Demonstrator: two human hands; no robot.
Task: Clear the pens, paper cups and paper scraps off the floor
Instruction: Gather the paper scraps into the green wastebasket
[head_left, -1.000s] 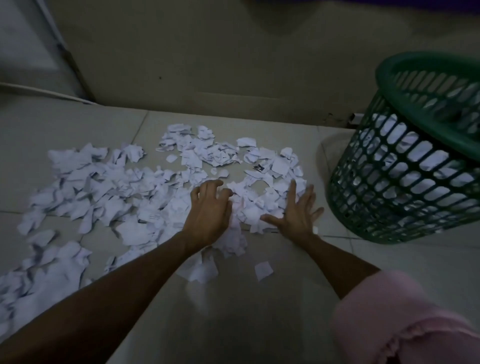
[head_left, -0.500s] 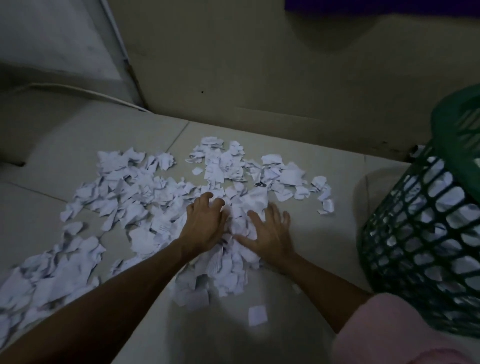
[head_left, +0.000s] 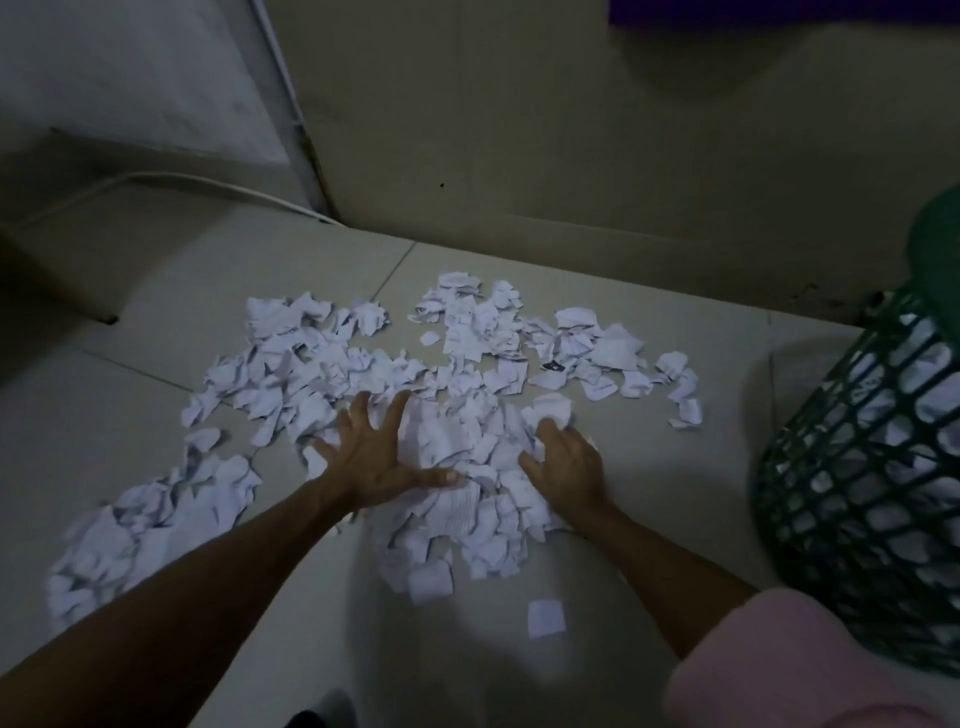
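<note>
The left hand (head_left: 376, 457) is pressed flat, fingers spread wide, on the paper scraps (head_left: 457, 467); the right hand (head_left: 569, 465) is curled round a clump. Uncountable scraps are strewn left of one green basket (head_left: 857, 467).

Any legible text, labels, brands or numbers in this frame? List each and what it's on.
None can be read.
Paper scraps: several carry faint lines of print or writing, too small and blurred to read.
Small dark patch on one scrap: a mark of some kind, illegible.
Green basket: no label or brand visible.
Wall, floor tiles and pink sleeve: no text.
</note>
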